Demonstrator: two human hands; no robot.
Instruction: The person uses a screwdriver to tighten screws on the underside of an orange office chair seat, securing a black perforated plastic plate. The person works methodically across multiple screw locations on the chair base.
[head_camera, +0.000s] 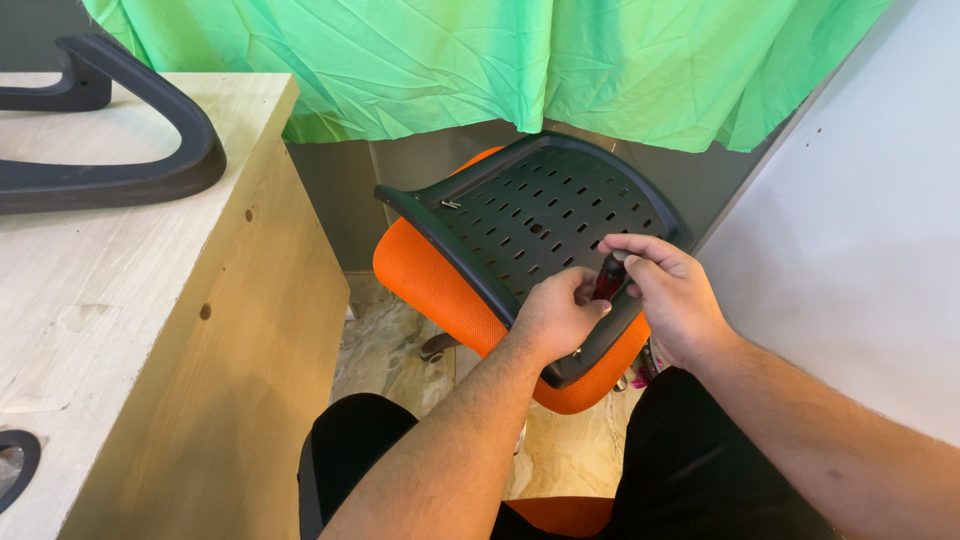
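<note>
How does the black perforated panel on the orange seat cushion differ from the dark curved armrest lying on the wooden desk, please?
The black perforated panel is broad, full of slots, and tilted on the orange seat cushion; the curved armrest is a narrow, solid loop lying flat on the wooden desk. Both hands, left hand and right hand, work at the panel with a red-handled screwdriver; the armrest lies untouched. Both look like dark plastic.

A pale wooden table (left side) carries a black curved armrest.
</note>
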